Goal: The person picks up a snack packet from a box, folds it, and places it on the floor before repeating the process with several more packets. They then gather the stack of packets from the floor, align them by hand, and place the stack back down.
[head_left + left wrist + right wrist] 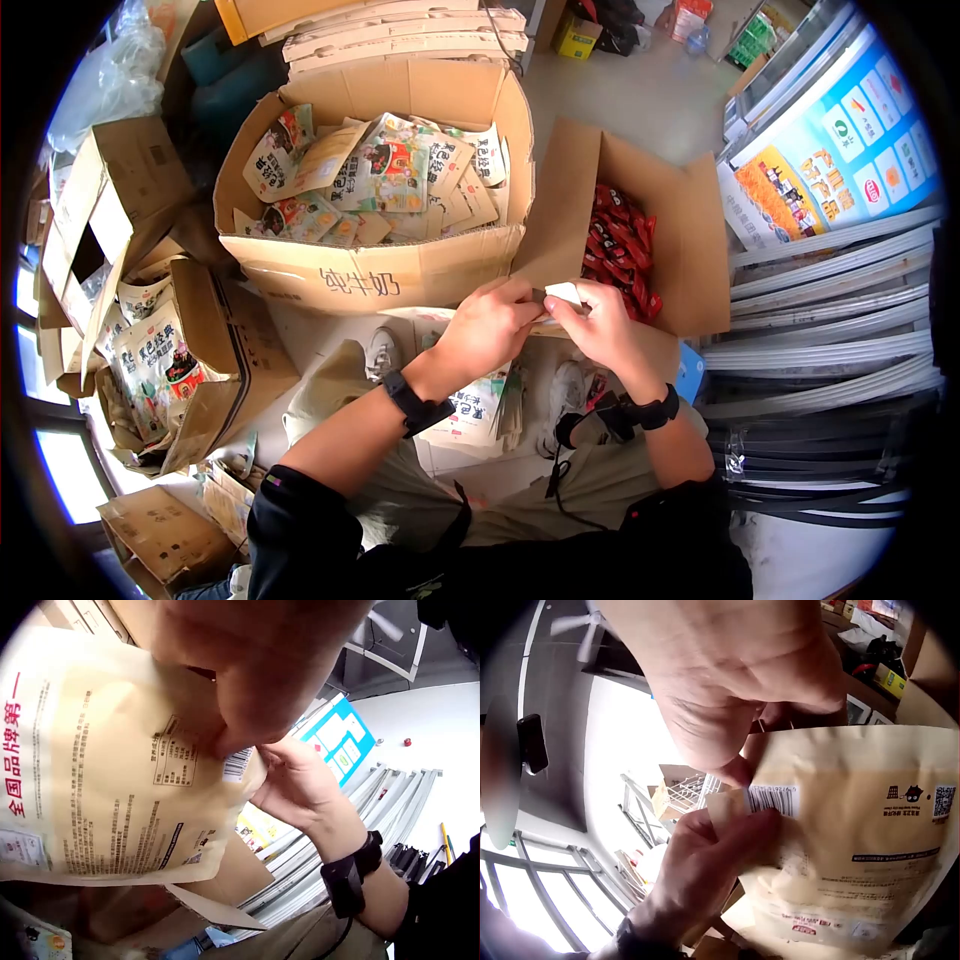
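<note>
Both hands pinch one cream paper pouch (112, 765) near its barcode corner. In the head view the left hand (487, 325) and the right hand (598, 325) meet in front of the boxes, a small pale piece of the pouch (563, 293) showing between them. The left wrist view shows the printed back of the pouch, with the right hand (296, 780) behind its edge. In the right wrist view the left thumb lies beside the barcode (774, 801), and the right fingers hold the upper edge. Just what the fingertips do at the corner is partly hidden.
A large carton (370, 255) full of pouches stands ahead, beside a box (690, 240) of red packets (620, 250). Another open carton (220, 350) with pouches is at the left. Stacked pouches (480, 410) lie between the feet. Long white strips (830, 310) fill the right side.
</note>
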{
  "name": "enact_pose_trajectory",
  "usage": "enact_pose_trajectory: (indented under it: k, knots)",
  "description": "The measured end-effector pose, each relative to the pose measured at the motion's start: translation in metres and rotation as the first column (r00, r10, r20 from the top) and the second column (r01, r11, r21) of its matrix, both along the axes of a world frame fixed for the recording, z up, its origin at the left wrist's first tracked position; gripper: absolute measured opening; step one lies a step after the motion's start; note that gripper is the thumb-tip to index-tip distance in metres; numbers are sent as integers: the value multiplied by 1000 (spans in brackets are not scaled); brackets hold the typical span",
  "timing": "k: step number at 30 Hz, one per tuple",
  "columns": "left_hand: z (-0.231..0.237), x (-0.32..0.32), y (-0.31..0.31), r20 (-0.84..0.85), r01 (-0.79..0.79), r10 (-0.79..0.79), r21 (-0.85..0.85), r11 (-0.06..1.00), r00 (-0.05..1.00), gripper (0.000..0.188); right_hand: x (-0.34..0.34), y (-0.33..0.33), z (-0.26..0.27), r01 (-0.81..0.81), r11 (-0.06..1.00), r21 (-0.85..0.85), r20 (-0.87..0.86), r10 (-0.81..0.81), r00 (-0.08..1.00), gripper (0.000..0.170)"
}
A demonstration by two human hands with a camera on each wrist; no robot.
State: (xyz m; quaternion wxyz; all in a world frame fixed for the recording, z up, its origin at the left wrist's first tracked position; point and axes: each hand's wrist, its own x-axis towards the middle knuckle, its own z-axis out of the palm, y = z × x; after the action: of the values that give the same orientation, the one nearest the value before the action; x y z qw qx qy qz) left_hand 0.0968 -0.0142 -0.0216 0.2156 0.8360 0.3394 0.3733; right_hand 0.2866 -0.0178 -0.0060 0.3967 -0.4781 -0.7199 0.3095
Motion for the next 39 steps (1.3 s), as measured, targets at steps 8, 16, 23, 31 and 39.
enact_pose_trajectory:
  k: [8, 16, 23, 31, 39]
  knots:
    - [13, 4, -8, -82, 76, -55, 279, 957, 995, 19, 21, 17, -11, 168, 976, -138, 45, -164, 985, 20]
    - [9, -7, 1, -22, -8, 12, 194, 981, 1000, 25, 19, 1, 4, -19, 990, -143, 113, 35, 993, 17]
    - [19, -5, -9, -87, 69, -48, 245, 967, 995, 29, 30, 19, -10, 130, 980, -151, 118, -113, 987, 22]
    - [10, -4, -1, 33, -54, 48, 205, 977, 998, 16, 25, 13, 1, 54, 938, -341, 186, 11, 982, 20]
    - [10, -19, 0, -126, -39, 28, -89, 995, 992, 15, 18, 0, 2, 21, 998, -66, 145, -11, 989, 23]
